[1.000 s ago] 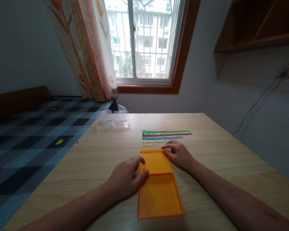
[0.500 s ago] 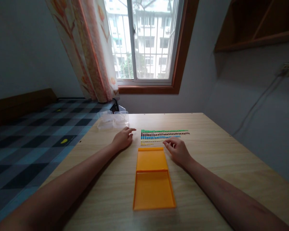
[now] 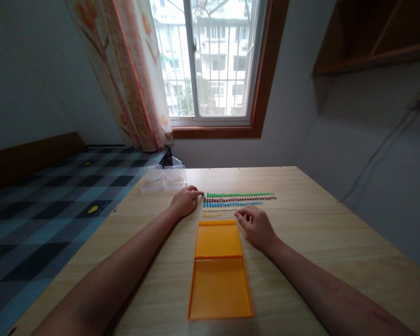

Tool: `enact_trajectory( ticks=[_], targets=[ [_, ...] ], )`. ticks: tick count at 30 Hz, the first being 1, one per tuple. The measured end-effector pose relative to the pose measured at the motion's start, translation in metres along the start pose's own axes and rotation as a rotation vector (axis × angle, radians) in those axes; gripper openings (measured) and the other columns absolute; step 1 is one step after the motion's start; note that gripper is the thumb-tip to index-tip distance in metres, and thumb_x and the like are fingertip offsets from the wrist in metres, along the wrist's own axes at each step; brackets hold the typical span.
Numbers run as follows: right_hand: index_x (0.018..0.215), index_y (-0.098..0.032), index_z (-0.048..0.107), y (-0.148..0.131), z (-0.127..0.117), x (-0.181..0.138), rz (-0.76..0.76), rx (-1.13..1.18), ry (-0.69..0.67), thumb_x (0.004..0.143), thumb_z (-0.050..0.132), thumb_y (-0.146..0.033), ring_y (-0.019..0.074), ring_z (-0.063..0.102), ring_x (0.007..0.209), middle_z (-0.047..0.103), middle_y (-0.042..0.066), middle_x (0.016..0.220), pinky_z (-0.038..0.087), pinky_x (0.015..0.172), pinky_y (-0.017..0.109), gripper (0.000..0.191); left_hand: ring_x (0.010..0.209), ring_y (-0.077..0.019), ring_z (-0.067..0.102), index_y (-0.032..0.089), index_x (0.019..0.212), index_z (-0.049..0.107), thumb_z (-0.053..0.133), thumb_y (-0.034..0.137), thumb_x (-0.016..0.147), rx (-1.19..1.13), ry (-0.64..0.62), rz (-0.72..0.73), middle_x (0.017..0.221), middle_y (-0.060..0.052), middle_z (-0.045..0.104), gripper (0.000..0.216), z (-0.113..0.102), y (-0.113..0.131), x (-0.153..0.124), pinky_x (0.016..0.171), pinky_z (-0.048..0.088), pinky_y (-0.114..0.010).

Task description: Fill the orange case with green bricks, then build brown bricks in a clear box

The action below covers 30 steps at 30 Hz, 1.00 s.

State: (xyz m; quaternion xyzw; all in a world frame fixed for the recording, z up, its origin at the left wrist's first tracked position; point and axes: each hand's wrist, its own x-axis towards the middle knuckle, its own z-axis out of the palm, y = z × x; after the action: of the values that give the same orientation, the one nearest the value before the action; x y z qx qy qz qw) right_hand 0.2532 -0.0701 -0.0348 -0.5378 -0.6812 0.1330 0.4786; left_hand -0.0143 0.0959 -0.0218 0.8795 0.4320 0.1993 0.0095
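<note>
Several rows of tiny coloured pieces lie side by side on the table. Farthest back runs a green row (image 3: 241, 194), followed by a dark brown row (image 3: 241, 199), a blue row (image 3: 233, 204) and shorter yellow rows (image 3: 212, 215). My left hand (image 3: 185, 201) rests at the rows' left end, index finger stretched to the end of the green row; its fingertip appears to touch a small dark piece there. My right hand (image 3: 256, 225) is at the right end of the yellow rows, thumb and finger pinched together. Whatever they hold is too small to make out.
An orange hinged case (image 3: 220, 287) lies opened flat in front of the rows. Clear plastic boxes (image 3: 164, 178) stand at the table's back left corner. A checked bed (image 3: 56, 200) adjoins the table on the left, with a curtain (image 3: 126, 74) and window beyond.
My left hand has moved slightly right, bringing its index fingertip to the left end of the green row. My right hand stays near the yellow rows. The view has tilted slightly.
</note>
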Motion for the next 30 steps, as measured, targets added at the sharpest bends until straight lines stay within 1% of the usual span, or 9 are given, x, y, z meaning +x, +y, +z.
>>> enact_trajectory(
  ticks=[5,9,12,15,22,24,26,29,30],
  targets=[
    [0.08,-0.019,0.074,0.001,-0.001,0.0,-0.002,-0.001,0.016,0.092,0.06,-0.027,0.0184,0.061,0.071,0.073,0.006,0.083,0.045,0.065,0.03,0.021,0.1,-0.0238,0.069,0.02,0.102,0.082,0.051,0.033,0.092,-0.002,0.059,-0.047,0.115,-0.008,0.076,0.035,-0.003,0.001,-0.001,0.093,0.054,-0.034],
    [0.081,-0.019,0.075,0.002,-0.001,0.0,-0.004,-0.005,0.028,0.091,0.06,-0.027,0.0184,0.061,0.07,0.074,0.007,0.083,0.046,0.064,0.029,0.02,0.095,-0.0249,0.069,0.021,0.096,0.081,0.056,0.035,0.09,0.01,0.062,-0.073,0.107,-0.008,0.078,0.03,-0.006,0.002,-0.003,0.087,0.054,-0.035],
    [0.081,-0.019,0.075,0.002,-0.001,0.0,-0.009,-0.007,0.035,0.091,0.06,-0.027,0.0181,0.061,0.069,0.074,0.006,0.082,0.046,0.064,0.029,0.02,0.09,-0.0253,0.068,0.022,0.093,0.081,0.057,0.035,0.089,0.017,0.058,-0.094,0.096,-0.009,0.078,0.028,-0.007,0.002,-0.003,0.081,0.053,-0.034],
    [0.08,-0.019,0.075,0.001,-0.002,0.0,-0.021,-0.013,0.036,0.091,0.06,-0.026,0.0176,0.06,0.068,0.073,0.006,0.08,0.045,0.064,0.029,0.02,0.085,-0.0242,0.067,0.022,0.089,0.081,0.059,0.036,0.088,0.004,0.051,-0.106,0.086,-0.009,0.075,0.026,-0.009,0.005,-0.004,0.077,0.052,-0.032],
    [0.079,-0.019,0.074,0.001,-0.006,0.001,-0.063,-0.029,0.066,0.091,0.06,-0.026,0.0171,0.059,0.066,0.071,0.004,0.076,0.044,0.063,0.029,0.019,0.073,-0.0192,0.065,0.019,0.087,0.078,0.066,0.036,0.082,-0.108,0.088,-0.165,0.08,-0.004,0.073,0.021,-0.022,0.007,-0.011,0.072,0.05,-0.029],
    [0.08,-0.019,0.074,0.0,-0.007,0.001,-0.079,-0.035,0.081,0.091,0.06,-0.025,0.017,0.058,0.065,0.07,0.004,0.074,0.043,0.063,0.029,0.019,0.07,-0.0179,0.064,0.018,0.087,0.077,0.065,0.035,0.083,-0.152,0.108,-0.179,0.078,-0.004,0.073,0.021,-0.028,0.011,-0.02,0.07,0.05,-0.028],
    [0.08,-0.019,0.074,-0.002,-0.009,0.001,-0.099,-0.038,0.091,0.092,0.06,-0.025,0.0171,0.058,0.065,0.069,0.004,0.073,0.043,0.062,0.029,0.019,0.068,-0.0161,0.063,0.017,0.087,0.076,0.066,0.036,0.083,-0.198,0.107,-0.167,0.077,-0.003,0.072,0.021,-0.035,0.02,-0.035,0.069,0.05,-0.027],
    [0.08,-0.019,0.073,-0.011,-0.011,-0.001,-0.144,-0.037,0.084,0.092,0.06,-0.023,0.0172,0.058,0.065,0.069,0.004,0.074,0.044,0.063,0.03,0.019,0.057,-0.0113,0.057,0.019,0.089,0.075,0.069,0.038,0.084,-0.278,0.062,-0.121,0.079,-0.001,0.072,0.02,-0.049,0.047,-0.072,0.06,0.047,-0.024],
    [0.08,-0.019,0.072,-0.016,-0.012,-0.003,-0.163,-0.034,0.074,0.092,0.06,-0.023,0.0173,0.059,0.067,0.069,0.004,0.075,0.045,0.065,0.03,0.018,0.058,-0.011,0.058,0.019,0.089,0.075,0.069,0.036,0.086,-0.35,0.03,-0.047,0.08,-0.001,0.072,0.018,-0.054,0.059,-0.086,0.06,0.047,-0.024]
  ],
)
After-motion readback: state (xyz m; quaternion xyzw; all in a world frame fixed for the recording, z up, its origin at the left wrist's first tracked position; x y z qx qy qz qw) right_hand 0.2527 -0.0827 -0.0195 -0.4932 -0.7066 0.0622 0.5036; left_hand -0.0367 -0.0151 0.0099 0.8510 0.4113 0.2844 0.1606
